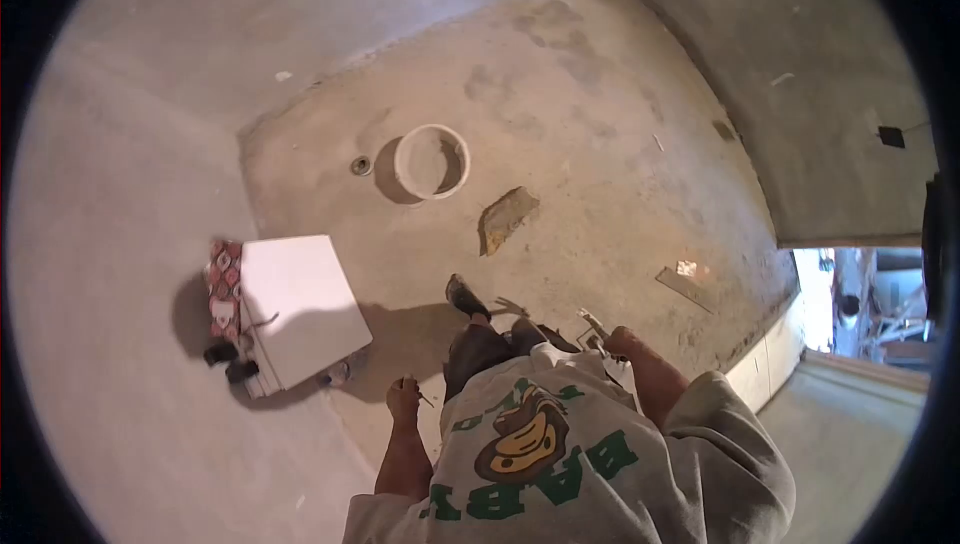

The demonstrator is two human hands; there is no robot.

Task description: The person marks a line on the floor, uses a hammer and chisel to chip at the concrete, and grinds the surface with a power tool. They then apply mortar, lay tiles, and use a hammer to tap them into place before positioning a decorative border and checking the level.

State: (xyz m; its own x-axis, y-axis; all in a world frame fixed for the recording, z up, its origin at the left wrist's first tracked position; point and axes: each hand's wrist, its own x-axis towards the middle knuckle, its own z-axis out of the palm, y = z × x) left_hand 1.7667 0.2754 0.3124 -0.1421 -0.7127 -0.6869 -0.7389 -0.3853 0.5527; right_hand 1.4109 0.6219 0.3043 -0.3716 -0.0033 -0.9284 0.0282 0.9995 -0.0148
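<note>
My left hand (pixel 403 399) is low at the left of my body, fingers closed, with a thin dark stick-like piece (pixel 427 400) jutting out beside it. My right hand (pixel 622 342) is in front of my right side, fingers curled round a pale, narrow tool (pixel 592 322) whose exact kind I cannot tell. Below and between the hands is my printed light shirt (pixel 540 444). One dark shoe (pixel 463 296) shows on the concrete floor ahead.
A round white bucket (pixel 462 149) with greyish contents stands ahead, a small ring-shaped object (pixel 361 165) beside it. An irregular flat slab (pixel 508 216) lies nearer. At left, a white-topped box (pixel 300 294) has a red patterned bag (pixel 225 289) against it. A flat strip (pixel 685 289) lies right.
</note>
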